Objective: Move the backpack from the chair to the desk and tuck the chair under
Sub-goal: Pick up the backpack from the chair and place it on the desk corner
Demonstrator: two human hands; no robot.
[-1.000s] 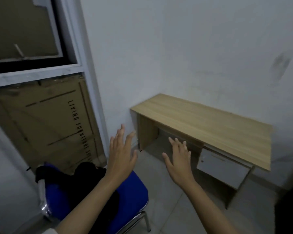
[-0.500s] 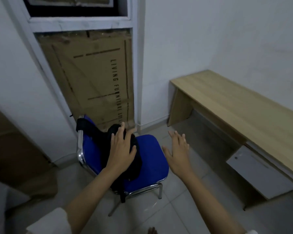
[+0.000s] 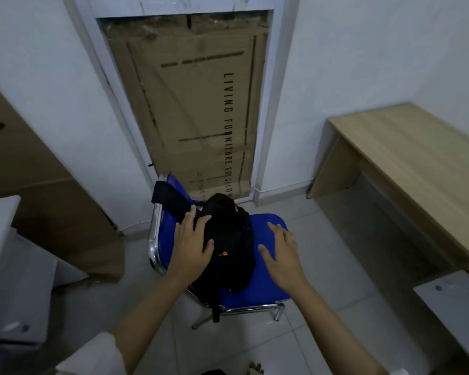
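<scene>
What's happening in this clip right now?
A person is reaching both open hands toward a black backpack sitting on a blue chair. The left hand is at the bag's left side; the right hand hovers over the seat beside it. Nothing is gripped yet. The wooden desk stands to the right.

open tiled floor (image 3: 336,253) between chair (image 3: 268,282) and worktop (image 3: 406,158), bare worktop surface, cardboard panel (image 3: 195,104) close behind chair, boxes (image 3: 52,201) left of chair
</scene>
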